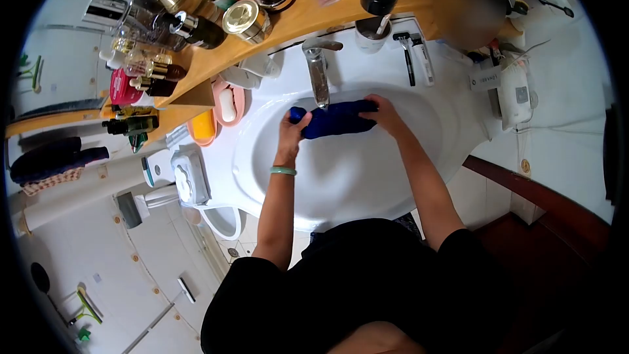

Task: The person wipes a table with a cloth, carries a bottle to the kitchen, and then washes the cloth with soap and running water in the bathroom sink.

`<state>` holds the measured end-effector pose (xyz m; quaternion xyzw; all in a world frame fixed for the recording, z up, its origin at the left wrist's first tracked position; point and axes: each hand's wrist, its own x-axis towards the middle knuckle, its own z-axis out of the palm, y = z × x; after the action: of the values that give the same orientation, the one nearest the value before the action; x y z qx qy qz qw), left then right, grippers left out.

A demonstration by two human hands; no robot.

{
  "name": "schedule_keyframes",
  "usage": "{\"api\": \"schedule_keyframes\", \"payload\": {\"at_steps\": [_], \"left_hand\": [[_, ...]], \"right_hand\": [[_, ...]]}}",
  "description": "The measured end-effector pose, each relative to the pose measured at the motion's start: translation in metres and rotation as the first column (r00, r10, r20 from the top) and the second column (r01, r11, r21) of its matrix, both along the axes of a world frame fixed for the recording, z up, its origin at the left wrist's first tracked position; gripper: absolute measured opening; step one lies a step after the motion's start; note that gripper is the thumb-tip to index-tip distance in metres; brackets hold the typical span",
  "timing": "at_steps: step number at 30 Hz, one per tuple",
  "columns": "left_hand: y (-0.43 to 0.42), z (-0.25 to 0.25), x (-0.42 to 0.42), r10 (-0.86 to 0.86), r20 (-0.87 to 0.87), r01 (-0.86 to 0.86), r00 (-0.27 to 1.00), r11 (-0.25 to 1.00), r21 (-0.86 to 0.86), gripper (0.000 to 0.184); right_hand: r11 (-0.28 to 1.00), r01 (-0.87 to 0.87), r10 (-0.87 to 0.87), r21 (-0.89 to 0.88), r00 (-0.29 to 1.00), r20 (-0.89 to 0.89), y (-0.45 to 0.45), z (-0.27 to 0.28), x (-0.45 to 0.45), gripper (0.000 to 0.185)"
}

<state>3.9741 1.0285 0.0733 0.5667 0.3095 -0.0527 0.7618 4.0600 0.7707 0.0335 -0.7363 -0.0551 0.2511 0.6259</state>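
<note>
A wet-looking dark blue cloth (339,120) is stretched sideways beneath the faucet (317,72), above the back part of the white sink basin (341,190). My left hand (291,132) grips its left end, with a bit of blue showing past the fingers. At the other end, my right hand (385,117) is closed around the cloth, thumb and fingers pinching it. The faucet's spout reaches the cloth's upper edge. Whether water is running I cannot tell. A pale green bangle (283,170) circles my left wrist.
Behind the sink, a wooden shelf (295,19) carries several cosmetic bottles and jars. Pink soap dishes (237,106) stand left of the basin, near a wipes pack (190,180). A black razor (407,59) lies at the back right, beside a cup (372,38).
</note>
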Motion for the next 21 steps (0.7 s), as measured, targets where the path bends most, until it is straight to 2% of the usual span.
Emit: {"api": "schedule_keyframes", "payload": {"at_steps": [1,2,3,4,5,6,7,9,12,13,14,15,17,18,20,21], "left_hand": [[0.005,0.008,-0.006,0.036,0.020,-0.038,0.999,0.996,0.077,0.028],[0.010,0.017,-0.008,0.030,0.031,-0.036,0.999,0.980,0.195,0.023],[0.010,0.014,-0.010,0.039,0.030,-0.044,0.999,0.979,0.198,0.023],[0.007,0.008,-0.010,0.059,0.072,-0.068,0.996,0.989,0.128,0.021],[0.001,0.014,-0.009,0.086,0.121,-0.093,0.989,0.994,0.059,0.019],[-0.010,0.020,-0.007,0.107,0.078,-0.109,0.991,0.994,0.020,0.017],[-0.012,0.022,-0.007,0.109,0.082,-0.108,0.991,0.994,-0.009,0.018],[-0.036,0.031,0.000,0.122,0.096,-0.105,0.988,0.980,-0.172,0.018],[-0.037,0.039,0.000,0.137,0.125,-0.119,0.983,0.982,-0.145,0.020],[-0.032,0.042,-0.003,0.159,0.155,-0.139,0.975,0.982,-0.130,0.019],[-0.014,0.040,-0.013,0.069,0.087,-0.094,0.994,0.941,0.325,0.024],[0.004,0.038,-0.023,0.015,-0.025,0.007,1.000,0.707,0.707,0.029],[0.011,0.050,-0.031,0.096,-0.271,0.110,0.958,0.749,0.653,0.032],[0.010,0.041,-0.035,0.101,-0.269,0.103,0.958,0.753,0.650,0.032],[0.009,-0.005,-0.045,-0.083,-0.240,0.246,0.967,0.530,0.812,0.038],[0.013,-0.038,-0.047,-0.213,-0.105,0.202,0.971,0.512,0.835,0.047]], "right_hand": [[0.998,-0.009,0.008,0.060,1.000,0.022,-0.012,-0.021,0.003,0.046],[0.984,-0.012,0.027,-0.177,0.996,0.082,-0.017,-0.013,0.002,0.051],[0.916,0.004,0.057,-0.402,0.989,0.140,-0.019,-0.006,0.002,0.056],[0.917,-0.003,0.063,-0.400,0.988,0.138,-0.011,0.000,-0.007,0.056],[0.736,0.061,0.116,-0.674,0.970,0.214,0.007,0.007,-0.019,0.062],[0.476,0.156,0.183,-0.866,0.945,0.271,0.023,0.013,-0.027,0.068],[0.476,0.156,0.183,-0.866,0.945,0.271,0.033,0.010,-0.032,0.068],[0.819,0.086,0.341,-0.567,0.722,0.602,0.058,-0.001,-0.040,0.071],[0.847,0.089,0.325,-0.525,0.694,0.642,0.078,-0.004,-0.033,0.061],[0.860,-0.024,0.263,-0.509,0.877,0.402,0.081,-0.016,-0.027,0.056],[0.878,-0.134,0.215,-0.460,0.968,0.126,0.084,-0.017,-0.019,0.052],[0.877,-0.138,0.221,-0.461,0.966,0.131,0.083,-0.017,-0.017,0.052],[0.943,-0.076,0.169,-0.325,0.948,0.269,0.079,0.002,-0.018,0.047],[0.941,-0.080,0.175,-0.329,0.946,0.271,0.081,0.008,-0.018,0.047],[0.997,0.036,-0.016,-0.062,0.954,0.301,0.089,0.019,-0.018,0.049],[0.997,0.030,-0.007,-0.069,0.952,0.307,0.090,0.026,-0.017,0.049]]}}
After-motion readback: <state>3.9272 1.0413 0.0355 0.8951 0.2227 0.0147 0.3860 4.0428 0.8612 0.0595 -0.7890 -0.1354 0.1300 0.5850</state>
